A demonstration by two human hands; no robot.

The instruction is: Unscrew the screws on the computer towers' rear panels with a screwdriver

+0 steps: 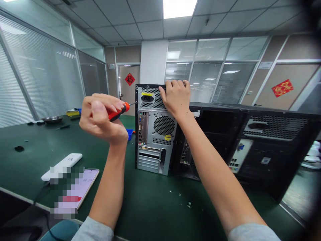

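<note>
- Working the red-and-black screwdriver (122, 110) at the upper left edge of a silver-backed computer tower (156, 113) was judged to be the step in hand; loosening could not be told from tightening.
- Computer tower: stood upright on a green tabletop (140, 204), its rear panel turned toward the camera; a power inlet (147, 98) was seen at upper left, a fan grille (164, 125) below.
- Method, as judged: the shaft was best kept in line with the screw, and firm pressure best applied before each turn, lest the head be slipped off and the panel scratched.
- Bracing, as judged: the tower was best held from above, so that no rocking was caused by the push.
- Left hand (100, 115): fingers curled tightly round the screwdriver handle, palm side turned up; the tip was brought to the tower's edge, but its seating in a screw was too small to be confirmed.
- Right hand (177, 97): fingers bent over the tower's top edge, thumb laid along the perforated panel, a clasp being formed; the fingertips were hidden.
- Adjoining: a black computer case (215, 121) was placed just beside the tower, on its right.
</note>
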